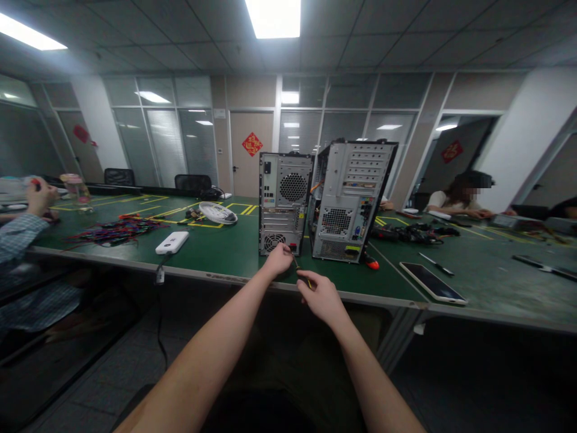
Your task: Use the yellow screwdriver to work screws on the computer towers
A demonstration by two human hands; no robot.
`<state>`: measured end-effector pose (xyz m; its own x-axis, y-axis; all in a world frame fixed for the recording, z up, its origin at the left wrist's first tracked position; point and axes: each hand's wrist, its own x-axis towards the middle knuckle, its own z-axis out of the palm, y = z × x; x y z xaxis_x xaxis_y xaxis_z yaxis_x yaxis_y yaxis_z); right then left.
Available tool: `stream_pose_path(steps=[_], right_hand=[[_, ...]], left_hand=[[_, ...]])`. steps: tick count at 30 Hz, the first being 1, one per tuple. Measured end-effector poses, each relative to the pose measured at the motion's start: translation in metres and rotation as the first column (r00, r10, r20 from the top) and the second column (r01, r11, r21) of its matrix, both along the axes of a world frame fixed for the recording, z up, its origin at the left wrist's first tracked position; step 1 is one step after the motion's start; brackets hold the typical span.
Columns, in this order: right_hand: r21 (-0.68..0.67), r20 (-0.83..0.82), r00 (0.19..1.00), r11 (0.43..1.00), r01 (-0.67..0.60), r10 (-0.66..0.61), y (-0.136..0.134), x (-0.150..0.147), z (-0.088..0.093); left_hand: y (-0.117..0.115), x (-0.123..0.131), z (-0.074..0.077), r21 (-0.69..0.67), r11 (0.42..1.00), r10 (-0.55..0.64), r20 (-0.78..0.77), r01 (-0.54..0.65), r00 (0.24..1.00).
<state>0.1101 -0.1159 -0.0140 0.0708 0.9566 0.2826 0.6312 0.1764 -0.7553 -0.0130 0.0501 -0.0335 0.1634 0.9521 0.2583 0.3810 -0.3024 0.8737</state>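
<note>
A computer tower (282, 207) stands upright on the green table, its rear panel facing me, with a fan grille and ports showing. In my right hand (322, 296) is a screwdriver (309, 280) with a dark and yellow handle. Its thin shaft points up and left, toward the tower's lower right corner. My left hand (277, 261) is at the bottom of that panel, fingers pinched together close to the screwdriver's tip. What they pinch, if anything, is too small to tell. Whether the tip touches a screw is also unclear.
A larger computer tower (345, 204) stands just right, a red-tipped tool (372, 263) beside it. Further right are a phone (433, 282), a pen (436, 264) and black cables (417, 233). Leftward are a white power strip (172, 242), coloured wires (119, 231) and a co-worker's hand (41, 195).
</note>
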Motion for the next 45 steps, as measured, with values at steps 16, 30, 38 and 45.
stream_pose_path(steps=[16,30,38,45], right_hand=[[0.019,-0.015,1.000,1.000,-0.002,0.003,0.0029,0.0014,-0.0022],[0.032,-0.016,1.000,0.999,0.003,-0.003,0.0023,0.0020,-0.0032],[0.037,-0.017,1.000,0.999,0.013,-0.012,0.0018,0.0004,-0.0024],[0.036,-0.019,1.000,0.999,0.013,-0.013,0.0033,0.0007,-0.0033]], left_hand=[[-0.0004,0.0009,0.0007,-0.004,1.000,-0.003,-0.025,0.003,1.000],[-0.0019,-0.0004,0.0014,-0.002,1.000,-0.008,-0.028,0.008,1.000],[-0.0010,0.0003,0.0009,0.008,1.000,0.001,-0.027,-0.001,1.000],[-0.0004,0.0002,0.0009,0.007,1.000,0.000,-0.035,0.000,0.999]])
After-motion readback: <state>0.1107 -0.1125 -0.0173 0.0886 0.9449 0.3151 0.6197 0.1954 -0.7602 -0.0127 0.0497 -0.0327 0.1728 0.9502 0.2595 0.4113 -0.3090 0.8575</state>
